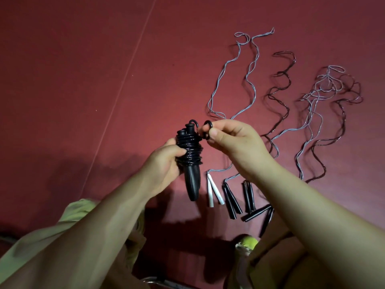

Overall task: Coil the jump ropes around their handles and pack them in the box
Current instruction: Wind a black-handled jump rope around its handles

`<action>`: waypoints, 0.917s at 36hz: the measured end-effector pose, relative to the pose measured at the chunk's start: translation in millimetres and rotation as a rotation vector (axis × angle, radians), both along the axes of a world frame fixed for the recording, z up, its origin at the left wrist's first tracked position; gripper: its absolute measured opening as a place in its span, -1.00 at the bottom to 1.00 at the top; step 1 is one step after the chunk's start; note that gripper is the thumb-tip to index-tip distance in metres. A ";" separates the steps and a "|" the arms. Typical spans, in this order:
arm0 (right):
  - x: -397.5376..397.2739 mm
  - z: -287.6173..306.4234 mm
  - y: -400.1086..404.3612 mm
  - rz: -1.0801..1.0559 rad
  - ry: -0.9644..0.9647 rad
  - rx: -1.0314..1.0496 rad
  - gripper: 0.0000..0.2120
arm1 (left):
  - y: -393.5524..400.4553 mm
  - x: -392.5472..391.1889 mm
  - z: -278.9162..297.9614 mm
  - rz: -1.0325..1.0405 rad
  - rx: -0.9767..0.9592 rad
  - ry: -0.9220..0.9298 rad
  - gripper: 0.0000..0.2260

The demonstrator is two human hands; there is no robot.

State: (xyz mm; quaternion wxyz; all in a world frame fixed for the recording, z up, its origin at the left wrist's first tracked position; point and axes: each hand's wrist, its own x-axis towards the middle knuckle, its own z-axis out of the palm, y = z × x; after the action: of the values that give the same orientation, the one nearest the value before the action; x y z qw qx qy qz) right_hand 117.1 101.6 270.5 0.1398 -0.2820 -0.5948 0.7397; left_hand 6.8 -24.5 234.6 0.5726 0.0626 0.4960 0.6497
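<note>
- Black, glossy cord (190, 150) wound in tight turns round a pair of black handles (192, 184), gripped in the left hand (166, 163) with fingers curled over the coil, held up above the dark red floor (93, 80).
- Right hand (231, 140) pinching the last small loop of cord (207, 131) between thumb and fingers (214, 134), just beside the handle tops.
- Likely step: finishing the coil. Best done by keeping the loop taut, passing it over the knobbed handle ends or tucking it under a turn, with the left thumb pressing the wraps so none slips.
- Springy, slick-looking cord, so probably prone to unwinding once released; worth a firm tuck.
- Handles tapered and smooth, rounded at the lower end, narrow necks at the top.
- Uncoiled ropes lying on the floor to the right: a pale grey rope (250, 84) with white handles (213, 192), a dark rope (283, 88), and a tangle of grey and dark ropes (331, 88), all wavy and kinked.
- Slim black handles (231, 199) clustered near the right forearm.
- Box not in view.
</note>
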 end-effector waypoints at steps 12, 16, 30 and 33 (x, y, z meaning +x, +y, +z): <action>0.2 7.8 8.9 -0.083 -0.187 -0.217 -0.87 | -3.3 -2.5 5.4 -0.095 0.052 0.187 -0.52; 3.2 10.0 13.8 -0.031 -0.266 -0.264 -0.86 | -4.5 -0.9 6.6 -0.132 0.070 0.213 -0.55; 18.4 13.3 32.4 0.223 -0.424 -0.490 -0.87 | -10.6 -4.3 7.4 -0.292 0.118 0.143 -0.28; 20.9 10.0 31.7 0.256 -0.421 -0.492 -0.77 | -12.5 -4.9 9.9 -0.338 0.091 0.133 -0.29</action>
State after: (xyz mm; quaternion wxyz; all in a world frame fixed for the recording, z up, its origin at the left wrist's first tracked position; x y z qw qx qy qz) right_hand 138.0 133.2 280.5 -0.1520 -0.3767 -0.4449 0.7982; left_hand 1.9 -37.0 244.5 0.6361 0.2135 0.4853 0.5606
